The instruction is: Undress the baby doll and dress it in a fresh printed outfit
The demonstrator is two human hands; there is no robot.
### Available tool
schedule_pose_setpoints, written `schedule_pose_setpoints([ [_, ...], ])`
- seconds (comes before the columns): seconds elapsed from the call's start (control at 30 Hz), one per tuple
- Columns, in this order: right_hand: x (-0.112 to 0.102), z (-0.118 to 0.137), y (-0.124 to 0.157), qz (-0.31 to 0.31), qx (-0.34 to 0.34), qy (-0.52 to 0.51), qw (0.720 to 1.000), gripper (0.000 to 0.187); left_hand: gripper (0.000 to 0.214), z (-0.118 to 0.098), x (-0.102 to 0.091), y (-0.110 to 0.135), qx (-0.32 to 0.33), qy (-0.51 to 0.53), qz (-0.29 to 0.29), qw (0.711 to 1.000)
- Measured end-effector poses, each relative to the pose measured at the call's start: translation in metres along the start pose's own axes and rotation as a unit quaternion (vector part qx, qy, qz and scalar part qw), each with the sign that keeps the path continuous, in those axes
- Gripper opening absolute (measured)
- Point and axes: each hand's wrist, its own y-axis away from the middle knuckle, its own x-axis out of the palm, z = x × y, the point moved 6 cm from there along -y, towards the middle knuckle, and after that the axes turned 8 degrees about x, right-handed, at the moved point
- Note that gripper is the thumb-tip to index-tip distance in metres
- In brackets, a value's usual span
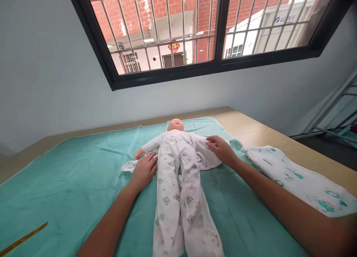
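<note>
A baby doll (175, 125) lies on its back in the middle of a teal cloth (69, 175), head toward the window. It wears a white top and white printed trousers (180, 190) whose legs reach toward me. My left hand (144, 170) rests flat with fingers out on the left edge of the trousers near the doll's waist, just below the doll's bare hand. My right hand (222, 149) lies on the doll's white sleeve at the right, fingers curled and pinching the fabric.
A second white printed cloth (301, 182) lies on the wooden table (251, 129) at the right. A yellow strip (23, 239) lies at the teal cloth's near left corner. A barred window (195, 30) and grey wall stand behind; a metal frame (334, 116) leans far right.
</note>
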Motion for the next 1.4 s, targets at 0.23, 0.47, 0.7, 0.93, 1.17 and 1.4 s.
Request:
schedule_pose_setpoints([
  [0.23,0.022,0.008,0.032,0.039,-0.135,0.21,0.968,0.023,0.044,-0.004,0.008,0.001,-0.033,0.036,0.073,0.996],
  [0.47,0.018,-0.001,0.03,0.045,-0.069,0.239,0.968,0.02,0.032,0.007,-0.053,-0.017,-0.271,0.153,-0.164,0.936],
  [0.7,-0.003,-0.01,0.021,-0.027,-0.008,0.144,0.989,0.027,0.026,-0.02,-0.073,-0.073,-0.22,0.208,-0.221,0.927],
  [0.93,-0.005,-0.015,0.017,-0.042,-0.009,0.1,0.994,0.014,0.028,-0.095,-0.049,-0.157,-0.039,0.117,-0.072,0.99],
  [1.17,0.001,-0.003,0.016,-0.115,-0.057,0.197,0.972,0.02,0.024,-0.118,0.021,-0.215,0.032,-0.157,0.247,0.956],
  [1.4,0.002,0.009,0.006,-0.104,-0.031,0.313,0.944,0.028,0.021,-0.126,0.027,-0.222,0.033,-0.14,0.263,0.954],
])
